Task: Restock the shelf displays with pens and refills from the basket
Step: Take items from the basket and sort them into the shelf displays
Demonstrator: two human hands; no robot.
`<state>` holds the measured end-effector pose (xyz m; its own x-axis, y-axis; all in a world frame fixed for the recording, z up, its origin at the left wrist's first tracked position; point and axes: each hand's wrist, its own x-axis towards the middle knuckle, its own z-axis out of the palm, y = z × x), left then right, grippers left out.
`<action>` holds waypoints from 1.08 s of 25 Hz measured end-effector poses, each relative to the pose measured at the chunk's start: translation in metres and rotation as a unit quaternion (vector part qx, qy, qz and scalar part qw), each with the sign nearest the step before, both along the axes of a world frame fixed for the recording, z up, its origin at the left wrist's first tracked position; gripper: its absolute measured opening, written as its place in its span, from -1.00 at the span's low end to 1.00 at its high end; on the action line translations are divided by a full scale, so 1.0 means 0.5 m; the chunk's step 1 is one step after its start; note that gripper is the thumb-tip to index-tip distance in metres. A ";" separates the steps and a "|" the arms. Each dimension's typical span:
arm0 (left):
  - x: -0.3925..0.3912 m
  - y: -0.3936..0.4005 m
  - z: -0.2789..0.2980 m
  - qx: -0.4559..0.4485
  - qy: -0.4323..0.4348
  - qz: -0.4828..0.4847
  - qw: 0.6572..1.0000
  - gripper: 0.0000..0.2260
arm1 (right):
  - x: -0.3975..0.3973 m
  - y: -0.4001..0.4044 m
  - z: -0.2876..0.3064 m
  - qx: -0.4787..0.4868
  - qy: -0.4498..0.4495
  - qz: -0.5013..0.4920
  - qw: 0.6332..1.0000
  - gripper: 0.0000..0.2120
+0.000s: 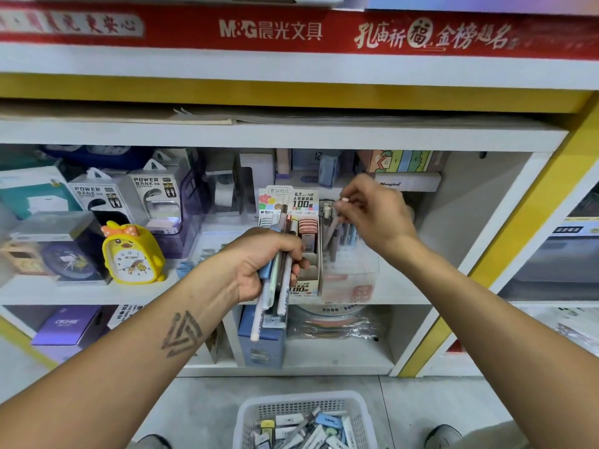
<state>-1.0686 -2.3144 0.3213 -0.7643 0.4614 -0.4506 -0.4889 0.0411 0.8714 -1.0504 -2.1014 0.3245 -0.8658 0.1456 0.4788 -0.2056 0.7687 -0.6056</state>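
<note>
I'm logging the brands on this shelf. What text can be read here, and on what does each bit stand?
"M&G" with Chinese characters: red banner above the shelves.
"POWER BANK": two clear boxes, left of the hands.
"0.7 / HB" and "100": lead refill display box.
"Henghui": white box at the back.
"CROHRE", roughly: purple box, lower shelf.
Clock numerals: yellow duck clock.
Basket labels: too blurred.

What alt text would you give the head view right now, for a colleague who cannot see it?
A person's right hand pinches one pen over a clear display holder on a stationery shelf, while the left hand grips a bundle of pens. A white basket of refill boxes sits on the floor below.
</note>
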 end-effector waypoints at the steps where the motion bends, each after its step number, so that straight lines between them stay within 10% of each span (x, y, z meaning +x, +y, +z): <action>1: 0.001 0.000 0.001 -0.001 0.002 -0.001 1.000 -0.86 | 0.001 -0.004 -0.007 0.044 0.000 0.005 0.999 -0.88; 12: 0.005 -0.003 0.005 -0.004 0.007 -0.020 1.000 -0.88 | -0.010 -0.007 -0.027 0.038 -0.039 0.059 0.997 -0.90; 18: 0.017 0.002 0.009 0.027 0.013 -0.070 0.997 -0.85 | -0.020 -0.014 -0.032 0.208 -0.068 -0.015 0.976 -0.75; 23: 0.028 0.018 0.006 0.030 0.013 -0.136 0.990 -0.84 | -0.008 -0.031 0.009 -0.259 -0.128 0.089 0.953 -0.82; 27: 0.034 0.029 0.001 0.012 -0.010 -0.175 0.984 -0.86 | 0.000 -0.025 0.014 -0.411 -0.144 0.091 0.895 -0.91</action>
